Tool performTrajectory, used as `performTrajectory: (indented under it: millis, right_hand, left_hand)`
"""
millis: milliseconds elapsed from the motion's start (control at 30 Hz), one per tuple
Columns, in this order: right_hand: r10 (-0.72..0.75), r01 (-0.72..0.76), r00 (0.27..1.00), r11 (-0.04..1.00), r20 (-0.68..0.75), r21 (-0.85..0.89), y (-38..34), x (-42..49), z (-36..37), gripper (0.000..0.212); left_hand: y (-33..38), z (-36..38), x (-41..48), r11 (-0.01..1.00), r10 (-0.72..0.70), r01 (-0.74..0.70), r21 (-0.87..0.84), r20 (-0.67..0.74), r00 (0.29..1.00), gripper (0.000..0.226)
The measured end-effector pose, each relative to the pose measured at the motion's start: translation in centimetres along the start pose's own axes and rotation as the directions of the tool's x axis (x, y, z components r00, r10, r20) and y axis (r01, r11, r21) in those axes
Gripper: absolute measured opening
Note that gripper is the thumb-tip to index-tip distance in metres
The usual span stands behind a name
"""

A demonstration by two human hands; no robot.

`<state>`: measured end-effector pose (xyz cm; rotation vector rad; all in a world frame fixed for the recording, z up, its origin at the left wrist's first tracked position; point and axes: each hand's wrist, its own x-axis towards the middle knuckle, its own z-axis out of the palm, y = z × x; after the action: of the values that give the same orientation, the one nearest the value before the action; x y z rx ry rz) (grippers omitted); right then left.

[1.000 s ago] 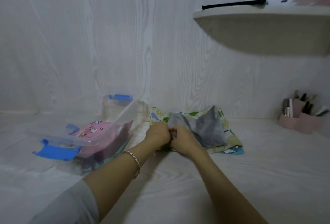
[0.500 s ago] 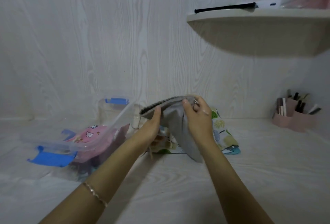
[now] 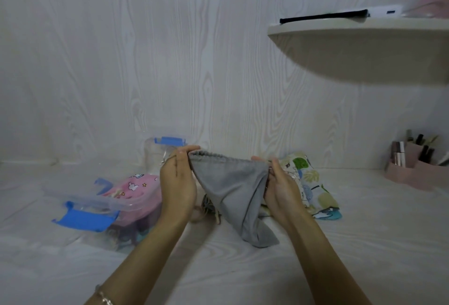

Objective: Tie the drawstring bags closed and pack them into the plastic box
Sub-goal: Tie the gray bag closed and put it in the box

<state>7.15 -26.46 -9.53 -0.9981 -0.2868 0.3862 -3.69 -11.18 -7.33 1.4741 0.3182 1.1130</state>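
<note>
A grey drawstring bag hangs between my hands above the pale surface, its gathered top edge stretched level. My left hand pinches the bag's left top corner and my right hand pinches the right top corner. The bag's bottom tip touches the surface. Behind my right hand lies a leaf-print drawstring bag. To the left stands the clear plastic box with blue clips, holding a pink cartoon-print bag.
A pink organiser with cosmetics stands at the far right by the wall. A rounded shelf juts out above the right side, carrying a black strip. The wood-grain wall runs close behind everything.
The grey bag was lifted off the leaf-print bag. My hands have moved apart, pulling its top edge out wide and level.
</note>
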Motion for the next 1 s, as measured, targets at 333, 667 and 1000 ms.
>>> performTrajectory:
  millis: [333,667,1000]
  right_hand:
    - [0.064,-0.093,0.996,0.756,0.069,0.648,-1.1,-0.3,-1.1,0.053]
    - [-0.119,0.113,0.986,0.992,-0.119,-0.050,-1.0,0.0,-1.7,0.052]
    - [-0.129,0.064,0.991,0.267,0.030,-0.962,0.1,1.0,-0.5,0.044]
  left_hand:
    - [3.4,0.2,-1.0,0.952,-0.092,0.107,-0.288,0.066,0.994,0.042]
    - [6.2,-0.8,-0.3,0.957,-0.051,0.016,-0.288,-0.114,0.992,0.040]
    - [7.7,0.0,-1.1,0.961,0.000,0.074,-0.265,0.267,0.964,0.040]
